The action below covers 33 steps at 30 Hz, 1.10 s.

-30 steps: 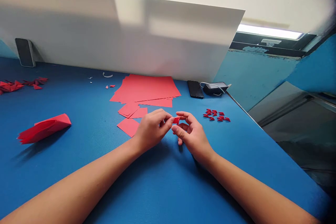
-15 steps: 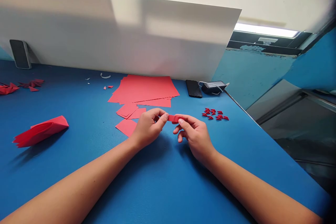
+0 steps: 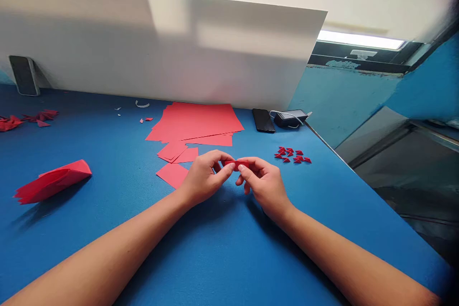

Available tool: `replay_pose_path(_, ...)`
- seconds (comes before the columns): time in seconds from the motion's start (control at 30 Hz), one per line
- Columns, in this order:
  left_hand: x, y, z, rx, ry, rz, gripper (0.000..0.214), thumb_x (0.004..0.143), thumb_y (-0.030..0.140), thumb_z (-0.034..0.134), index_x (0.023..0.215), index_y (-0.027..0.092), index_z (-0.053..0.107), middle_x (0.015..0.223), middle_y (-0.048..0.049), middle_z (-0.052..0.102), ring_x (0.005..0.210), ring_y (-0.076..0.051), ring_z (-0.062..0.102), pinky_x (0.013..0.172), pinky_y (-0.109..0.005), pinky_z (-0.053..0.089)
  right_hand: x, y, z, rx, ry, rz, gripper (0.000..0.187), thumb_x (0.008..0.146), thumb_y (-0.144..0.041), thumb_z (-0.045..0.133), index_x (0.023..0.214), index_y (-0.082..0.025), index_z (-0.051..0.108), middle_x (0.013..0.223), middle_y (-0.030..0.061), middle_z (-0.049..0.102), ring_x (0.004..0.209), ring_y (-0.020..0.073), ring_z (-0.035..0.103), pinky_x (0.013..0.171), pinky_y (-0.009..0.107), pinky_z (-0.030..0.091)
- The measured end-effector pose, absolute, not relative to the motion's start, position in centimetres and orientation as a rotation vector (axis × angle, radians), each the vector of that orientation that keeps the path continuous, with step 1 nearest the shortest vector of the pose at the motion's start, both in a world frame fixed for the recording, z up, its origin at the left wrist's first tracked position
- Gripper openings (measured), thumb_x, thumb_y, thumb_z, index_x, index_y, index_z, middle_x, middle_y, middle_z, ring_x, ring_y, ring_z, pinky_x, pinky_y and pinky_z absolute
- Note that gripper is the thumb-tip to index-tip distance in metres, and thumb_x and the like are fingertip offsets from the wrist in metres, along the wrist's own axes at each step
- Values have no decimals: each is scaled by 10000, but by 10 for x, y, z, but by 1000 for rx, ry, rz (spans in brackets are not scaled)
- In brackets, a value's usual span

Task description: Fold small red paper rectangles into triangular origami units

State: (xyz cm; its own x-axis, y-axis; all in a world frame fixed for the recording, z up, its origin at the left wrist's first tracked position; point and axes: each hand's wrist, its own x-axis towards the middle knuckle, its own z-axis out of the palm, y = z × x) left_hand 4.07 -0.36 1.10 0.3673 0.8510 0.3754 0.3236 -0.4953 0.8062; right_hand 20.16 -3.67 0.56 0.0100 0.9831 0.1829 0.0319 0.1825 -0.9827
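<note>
A small folded strip of red paper [image 3: 236, 164] is held level between both hands, above the blue table [image 3: 215, 258]. My left hand [image 3: 208, 172] pinches its left end between thumb and fingers. On its right part, my right hand [image 3: 263, 180] grips it with thumb and forefinger, the other fingers curled below. Fingertips hide both ends of the strip. Just left of my left hand lie several small red paper pieces [image 3: 172, 175]. Right of my right hand, several tiny folded red triangles [image 3: 287, 155] form a loose group.
Large red sheets [image 3: 195, 122] are stacked at the back, near a black phone [image 3: 263, 120] and a dark device with a white cable [image 3: 289, 118]. At left sit a folded red paper bundle [image 3: 53, 182], red folded pieces [image 3: 10, 123] and a propped phone [image 3: 24, 75]. A white board [image 3: 161, 52] stands behind.
My left hand has shifted slightly right along the strip, and the two hands are now closer together. Less of the strip's loose length shows. The view has turned slightly.
</note>
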Motion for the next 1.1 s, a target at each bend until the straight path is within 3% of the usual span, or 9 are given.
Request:
replay_pose_path(0.13,42,-5,12,2054,1010,1094,122,852,222,563,862,157,666,784,-24,664,569,-83,504,502,-192,381,202,-38,4,-1121,-1398,983,218,838,-340,628,936,-148,663,674,19,656,549,123,608,435,205,452)
replay_pose_path(0.57,43,-7,14,2117,949,1122,119,824,180,560,752,150,650,711,-7,619,619,-93,507,549,-195,403,204,-44,7,-1203,-1626,684,167,858,-307,596,845,-155,664,707,40,663,598,144,604,582,268,480)
replay_pose_path(0.7,41,-6,16,1937,964,1034,116,794,201,577,709,147,635,679,-10,621,592,-97,513,519,-200,400,205,-40,9,-1170,-1494,994,189,848,-333,608,808,-153,651,633,13,627,512,113,560,492,236,448)
replay_pose_path(0.83,38,-1,16,1508,810,826,149,787,274,596,727,138,615,681,-14,631,525,-92,522,454,-201,401,206,-35,7,-1016,-1225,1453,212,816,-369,650,805,-158,638,701,8,633,482,88,550,410,196,419)
replay_pose_path(1.1,34,5,9,1318,815,770,137,755,246,655,695,127,622,519,16,580,423,-67,486,430,-186,387,207,-35,11,-1115,-1375,1419,266,787,-400,671,773,-136,648,703,31,657,471,93,563,391,194,421)
